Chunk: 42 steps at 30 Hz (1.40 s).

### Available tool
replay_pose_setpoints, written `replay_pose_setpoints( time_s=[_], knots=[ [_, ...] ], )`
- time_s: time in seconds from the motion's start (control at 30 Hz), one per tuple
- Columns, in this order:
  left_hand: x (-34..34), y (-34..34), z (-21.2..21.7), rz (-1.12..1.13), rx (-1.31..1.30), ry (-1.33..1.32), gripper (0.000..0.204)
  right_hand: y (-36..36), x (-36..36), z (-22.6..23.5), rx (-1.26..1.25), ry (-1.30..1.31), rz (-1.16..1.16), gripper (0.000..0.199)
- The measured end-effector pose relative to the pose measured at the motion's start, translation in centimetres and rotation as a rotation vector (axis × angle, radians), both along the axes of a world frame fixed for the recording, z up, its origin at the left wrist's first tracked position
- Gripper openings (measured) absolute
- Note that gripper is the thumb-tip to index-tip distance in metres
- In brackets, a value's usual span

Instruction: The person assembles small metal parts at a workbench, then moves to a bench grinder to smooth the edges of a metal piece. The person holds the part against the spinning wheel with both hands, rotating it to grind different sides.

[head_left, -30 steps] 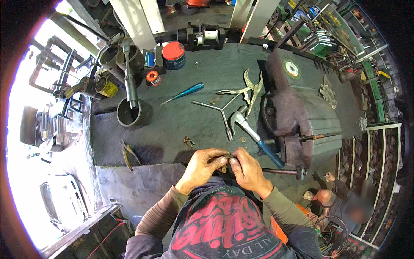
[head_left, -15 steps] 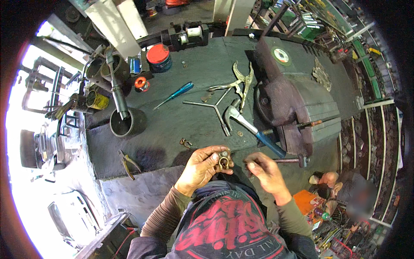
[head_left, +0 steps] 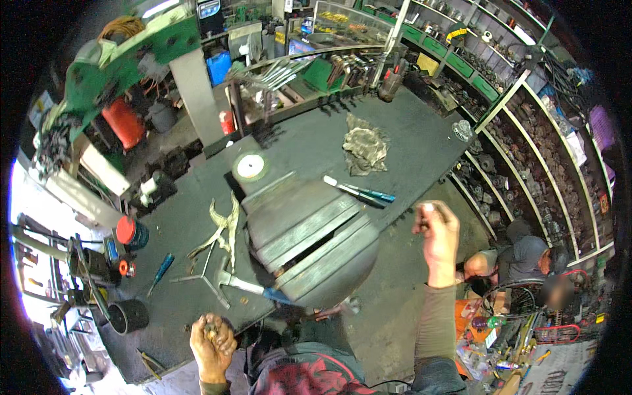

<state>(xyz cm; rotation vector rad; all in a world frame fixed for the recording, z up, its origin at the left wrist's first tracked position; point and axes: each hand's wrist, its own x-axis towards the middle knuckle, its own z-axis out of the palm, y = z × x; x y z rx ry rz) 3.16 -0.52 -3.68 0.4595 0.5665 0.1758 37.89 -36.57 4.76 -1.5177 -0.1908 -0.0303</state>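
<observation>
My left hand is closed around a small brass-coloured metal clamp, mostly hidden by the fingers, off the near edge of the dark workbench. My right hand is raised beyond the bench's right edge, fingers curled and thumb drawn in. Whatever it may pinch is too small and blurred to tell. Between the hands sits a big bench vise, with slim tools with blue and dark handles beside its far side. Left of it are locking pliers, a T-shaped wrench and a blue-handled hammer.
A blue screwdriver, a red-lidded tub, a metal cylinder and pliers lie toward the left. A crumpled rag is at the back. Parts shelves line the right, where another person crouches.
My view has turned to the right. The right hand has moved away from the left hand, out past the vise. The metal clamp has stayed in the left hand, whose fingers now cover more of it.
</observation>
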Motion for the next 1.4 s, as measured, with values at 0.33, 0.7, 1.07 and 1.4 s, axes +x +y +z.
replay_pose_setpoints(
  time_s=[0.33,0.7,1.07,1.4],
  knots=[
    [4.5,-8.6,5.4,0.339,0.019,0.146,0.028,7.8,13.6,-18.6,-1.003,-0.407,0.230,0.027],
    [6.4,-11.7,9.1,0.314,0.219,0.159,0.038,11.0,20.4,-19.9,-1.191,-0.573,0.380,0.030],
    [5.9,-7.6,9.4,0.061,0.409,-0.061,0.046,5.1,-1.1,8.6,-0.123,-0.035,0.754,0.056],
    [-1.6,-4.4,11.1,-0.204,0.504,-0.006,0.047,13.7,-23.5,3.3,-0.035,0.260,1.082,0.040]
  ],
)
